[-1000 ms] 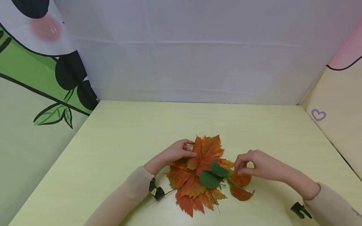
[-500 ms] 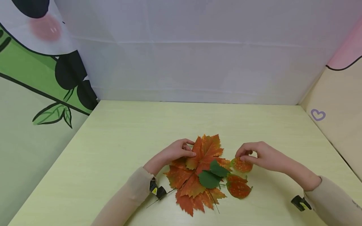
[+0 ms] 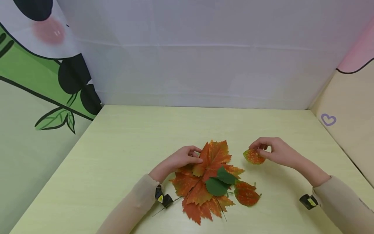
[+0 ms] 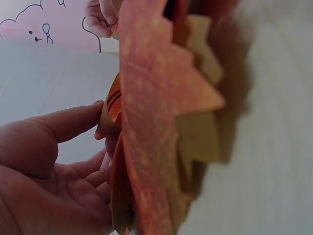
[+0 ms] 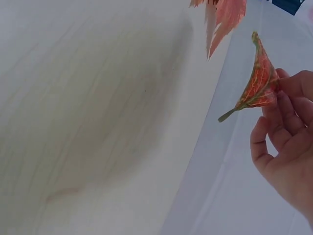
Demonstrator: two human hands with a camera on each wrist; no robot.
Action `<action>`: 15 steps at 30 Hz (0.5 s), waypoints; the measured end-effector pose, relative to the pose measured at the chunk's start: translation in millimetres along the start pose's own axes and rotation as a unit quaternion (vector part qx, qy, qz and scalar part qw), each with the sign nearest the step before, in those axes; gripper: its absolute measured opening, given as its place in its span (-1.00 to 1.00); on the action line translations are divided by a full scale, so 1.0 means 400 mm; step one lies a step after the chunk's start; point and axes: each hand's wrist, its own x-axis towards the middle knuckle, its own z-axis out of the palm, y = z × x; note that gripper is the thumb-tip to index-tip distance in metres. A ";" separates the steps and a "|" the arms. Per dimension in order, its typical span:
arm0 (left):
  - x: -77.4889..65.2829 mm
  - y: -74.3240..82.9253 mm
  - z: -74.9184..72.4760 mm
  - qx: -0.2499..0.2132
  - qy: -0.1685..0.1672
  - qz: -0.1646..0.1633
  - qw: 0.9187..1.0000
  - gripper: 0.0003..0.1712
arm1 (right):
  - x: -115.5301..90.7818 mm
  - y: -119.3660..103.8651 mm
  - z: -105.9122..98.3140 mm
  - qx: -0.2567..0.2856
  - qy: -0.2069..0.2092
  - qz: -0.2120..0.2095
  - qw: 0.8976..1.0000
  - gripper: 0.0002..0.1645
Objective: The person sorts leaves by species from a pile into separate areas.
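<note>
My right hand (image 3: 273, 149) pinches a small orange leaf with green edges (image 3: 253, 156) above the table, right of the leaf pile. In the right wrist view this leaf (image 5: 259, 83) is folded between thumb and fingers, its short green stem sticking out. My left hand (image 3: 184, 157) holds the edge of a large orange maple leaf (image 3: 215, 154) at the pile's top. Seen from the left wrist, the thumb (image 4: 73, 122) presses the edge of that leaf and the other fingers are partly hidden behind the leaves. Two dark green leaves (image 3: 217, 186) lie on the maple leaves.
Another small orange-red leaf (image 3: 246, 194) lies right of the pile. More maple leaves (image 3: 198, 208) spread toward the front, with thin dark stems. The pale table (image 3: 140, 130) meets a white cloth wall (image 3: 190, 71) behind and printed side panels.
My right hand has lifted the small orange leaf off the other small leaf and carried it up and to the right, away from the pile. My left hand has stayed in place.
</note>
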 end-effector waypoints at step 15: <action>-0.003 0.005 0.000 0.006 0.000 0.000 1.000 -0.51 | 0.026 0.081 -0.049 -0.024 0.046 0.113 0.992 -0.76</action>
